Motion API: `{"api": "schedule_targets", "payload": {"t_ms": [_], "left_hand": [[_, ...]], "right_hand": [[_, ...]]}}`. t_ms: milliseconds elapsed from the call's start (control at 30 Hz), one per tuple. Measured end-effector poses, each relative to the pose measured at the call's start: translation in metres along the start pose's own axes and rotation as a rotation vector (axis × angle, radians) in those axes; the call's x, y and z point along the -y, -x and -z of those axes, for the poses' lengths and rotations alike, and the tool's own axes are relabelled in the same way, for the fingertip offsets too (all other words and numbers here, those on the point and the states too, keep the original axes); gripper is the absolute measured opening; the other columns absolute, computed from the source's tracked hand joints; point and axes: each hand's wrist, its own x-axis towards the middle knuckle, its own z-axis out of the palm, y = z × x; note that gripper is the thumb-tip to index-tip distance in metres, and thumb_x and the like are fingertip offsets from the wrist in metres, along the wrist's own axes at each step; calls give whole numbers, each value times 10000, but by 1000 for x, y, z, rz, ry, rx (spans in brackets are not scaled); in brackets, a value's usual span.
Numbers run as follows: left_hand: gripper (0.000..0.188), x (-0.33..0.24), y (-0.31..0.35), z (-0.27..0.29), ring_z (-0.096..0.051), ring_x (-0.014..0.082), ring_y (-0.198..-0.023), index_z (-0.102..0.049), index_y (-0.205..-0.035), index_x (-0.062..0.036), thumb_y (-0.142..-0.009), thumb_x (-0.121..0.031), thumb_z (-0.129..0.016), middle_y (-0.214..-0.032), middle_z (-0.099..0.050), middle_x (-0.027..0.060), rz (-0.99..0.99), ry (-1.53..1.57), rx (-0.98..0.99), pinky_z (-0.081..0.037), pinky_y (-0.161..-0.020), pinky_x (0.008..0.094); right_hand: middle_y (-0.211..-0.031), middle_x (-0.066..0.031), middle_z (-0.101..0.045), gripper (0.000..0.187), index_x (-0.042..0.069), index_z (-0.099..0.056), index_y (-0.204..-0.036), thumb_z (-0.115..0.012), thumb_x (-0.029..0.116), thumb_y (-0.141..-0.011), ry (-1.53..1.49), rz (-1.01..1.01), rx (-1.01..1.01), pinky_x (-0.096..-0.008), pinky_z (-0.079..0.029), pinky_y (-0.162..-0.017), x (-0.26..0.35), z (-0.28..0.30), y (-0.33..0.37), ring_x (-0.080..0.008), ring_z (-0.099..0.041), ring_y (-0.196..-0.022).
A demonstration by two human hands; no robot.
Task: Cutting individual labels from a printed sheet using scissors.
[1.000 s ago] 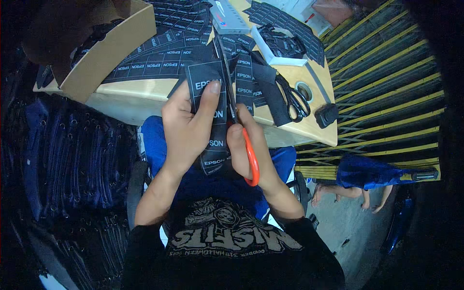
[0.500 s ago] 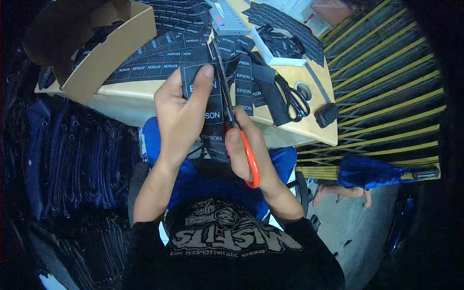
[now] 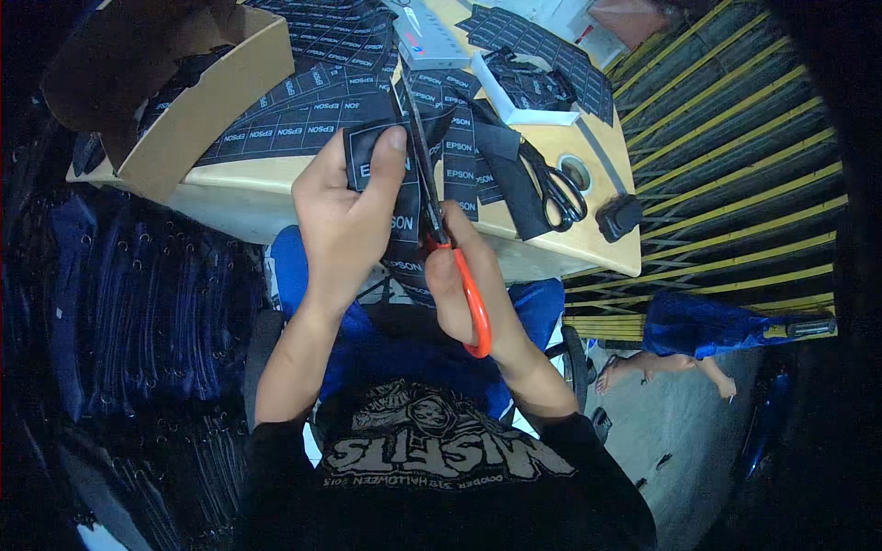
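Observation:
My left hand [image 3: 344, 207] pinches a black strip of printed labels [image 3: 404, 230] between thumb and fingers; its lower end hangs toward my lap. My right hand [image 3: 464, 285] is closed round the red handles of a pair of scissors [image 3: 476, 308]. The long dark blades point away from me and lie along the strip's right edge, slightly apart near the tips. Just beyond the blades, more black label strips [image 3: 459, 147] lie on the table. Part of the right fingers is hidden behind the scissors.
The pale wooden table [image 3: 602, 248] carries black-handled scissors [image 3: 556, 197], a white tray of black pieces [image 3: 528, 87], a small grey box [image 3: 427, 41] and label sheets [image 3: 312, 115]. A cardboard box [image 3: 211, 101] stands at left. Dark strapped goods [image 3: 156, 312] hang below; a folding gate [image 3: 735, 165] is at right.
The scissor blades have shifted slightly against the strip, and their gap looks a little different. My left hand keeps its hold. At right, a person's bare legs have moved.

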Motion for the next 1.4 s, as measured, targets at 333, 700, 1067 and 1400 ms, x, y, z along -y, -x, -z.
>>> {"api": "schedule_targets", "payload": {"t_ms": [333,700,1067,1400], "left_hand": [[158,1,1,-4,-462,13,-686,-624,-916,16,-899,-136,-585,-763,-585,-43,-42,55,-22,-392,-614,174],[179,0,-5,-7,-465,21,-703,-625,-908,22,-903,-151,-578,-783,-599,-31,-23,9,-9,-403,-632,184],[208,15,-36,-15,-483,40,-691,-630,-895,15,-899,-187,-582,-762,-613,-15,-12,-97,6,-422,-634,214],[209,34,-74,-28,-467,38,-649,-639,-859,10,-896,-187,-579,-735,-598,-17,59,-64,75,-391,-584,212]], "right_hand": [[-583,-113,-533,317,-4,-411,-931,-529,289,-904,72,29,-6,-318,-430,-510,0,-1,-1,-212,-560,-519],[-592,-137,-548,355,-27,-432,-939,-517,317,-912,100,-27,-54,-341,-441,-511,0,-4,-6,-255,-589,-538],[-664,-93,-489,340,-28,-476,-956,-412,306,-954,156,-109,-175,-289,-376,-556,-6,-6,-34,-100,-431,-631],[-649,-51,-442,484,-18,-516,-914,-333,427,-969,90,-202,-211,-289,-372,-589,-16,2,-70,-126,-418,-632]]}}
